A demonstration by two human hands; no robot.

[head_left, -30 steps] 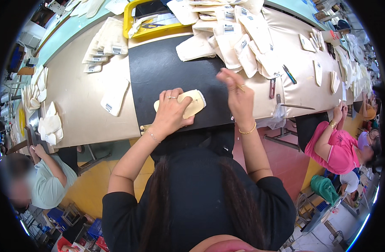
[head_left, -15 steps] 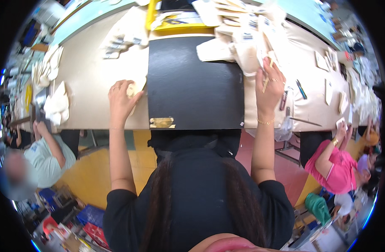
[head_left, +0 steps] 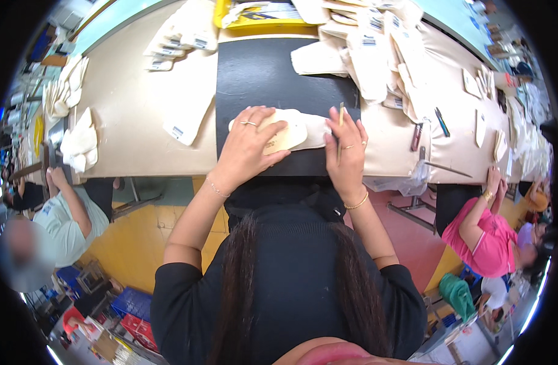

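Observation:
An off-white insole-shaped piece lies across the black mat. On its left part rests a smaller pale-yellow template with small marks on it. My left hand covers the template's left side, its fingers and thumb closed around the edges. My right hand is at the insole piece's right end, with a slim yellowish stick upright between its fingers. Whether the stick is a pen I cannot tell. Some of the insole piece's left end is hidden under my left hand.
Piles of similar insole pieces lie at the far right and far left, with a single insole piece left of the mat. Behind the mat stands a yellow tray. A dark-red cutter and a teal pen lie rightward. Co-workers sit on both sides.
My left hand has brought the template rightward onto the mat. My right hand has come leftward from the far-right pile, still with the stick; an insole piece now lies under the template.

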